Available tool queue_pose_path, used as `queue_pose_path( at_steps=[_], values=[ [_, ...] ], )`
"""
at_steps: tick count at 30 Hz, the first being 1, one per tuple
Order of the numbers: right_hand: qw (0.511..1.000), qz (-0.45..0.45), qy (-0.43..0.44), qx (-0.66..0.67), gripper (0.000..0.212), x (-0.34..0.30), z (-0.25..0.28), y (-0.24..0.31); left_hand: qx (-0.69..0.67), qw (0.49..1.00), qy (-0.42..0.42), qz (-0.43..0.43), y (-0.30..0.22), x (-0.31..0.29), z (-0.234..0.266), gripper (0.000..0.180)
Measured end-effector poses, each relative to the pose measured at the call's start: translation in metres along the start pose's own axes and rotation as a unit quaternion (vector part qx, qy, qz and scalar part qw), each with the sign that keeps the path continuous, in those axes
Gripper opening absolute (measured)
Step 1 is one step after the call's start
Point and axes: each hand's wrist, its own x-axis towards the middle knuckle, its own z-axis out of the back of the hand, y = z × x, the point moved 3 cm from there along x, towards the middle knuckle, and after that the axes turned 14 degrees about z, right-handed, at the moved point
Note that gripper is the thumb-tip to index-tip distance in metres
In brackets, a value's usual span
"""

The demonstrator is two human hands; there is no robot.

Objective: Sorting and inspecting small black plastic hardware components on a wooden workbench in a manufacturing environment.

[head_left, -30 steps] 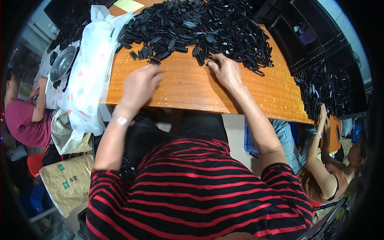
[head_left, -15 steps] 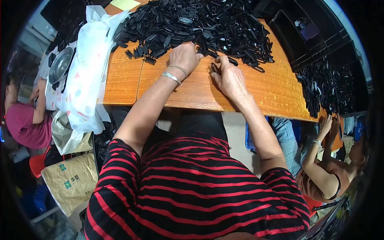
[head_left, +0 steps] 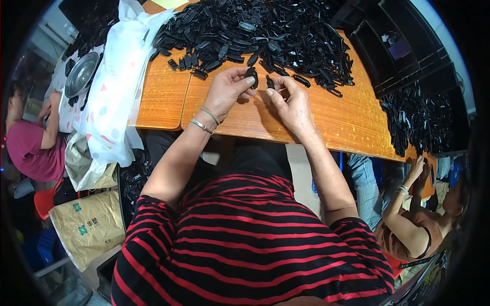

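Note:
My left hand (head_left: pixel 224 92) is closed in a pinch on an oval black plastic piece (head_left: pixel 252 76), held up over the near side of the pile. Close beside it on the right, my right hand (head_left: pixel 297 106) pinches a smaller, narrow black plastic piece (head_left: pixel 270 81). A small gap separates the two pieces. Beyond both hands, a large pile of black plastic parts (head_left: pixel 240 33) is heaped across the wooden table (head_left: pixel 326 120). A few short ridged pieces (head_left: pixel 199 74) lie at the pile's left edge.
White patterned plastic sheeting (head_left: pixel 115 76) drapes the left side, with a metal bowl (head_left: pixel 81 75) beyond it. On the right stand black crates (head_left: pixel 395 48) near another heap of black parts (head_left: pixel 416 120). One person (head_left: pixel 38 148) sits at left, another (head_left: pixel 408 229) at right.
My left hand has drawn back from the pile's edge and now holds up an oval black piece. My right hand has turned its small piece upright, close to the left one.

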Motion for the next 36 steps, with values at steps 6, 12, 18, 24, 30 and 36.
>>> queue_pose_path(
  at_steps=[6, 12, 18, 24, 30, 36],
  values=[
    [0.998, -0.001, -0.025, 0.059, 0.025, 0.004, -0.004, 0.016, 0.016, 0.999, 0.014, -0.040, -0.001, -0.013, -0.002, 0.029],
    [0.998, 0.028, -0.028, 0.051, 0.021, 0.003, -0.005, 0.020, 0.041, 0.996, 0.008, -0.077, -0.003, -0.018, -0.006, 0.029],
    [0.995, 0.094, -0.041, -0.020, 0.018, 0.001, -0.003, 0.022, 0.067, 0.991, 0.009, -0.117, -0.001, -0.023, -0.011, 0.031],
    [0.981, 0.157, -0.064, -0.094, 0.027, -0.014, -0.017, 0.029, 0.086, 0.983, -0.015, -0.160, 0.014, -0.036, -0.020, 0.030],
    [0.995, 0.076, -0.065, -0.022, 0.055, -0.022, -0.030, 0.025, 0.047, 0.990, 0.023, -0.133, 0.005, -0.047, -0.021, 0.026],
    [0.989, 0.108, -0.045, 0.091, 0.042, -0.029, -0.051, 0.049, 0.036, 0.986, 0.078, -0.140, 0.003, -0.050, -0.013, 0.033]
  ],
)
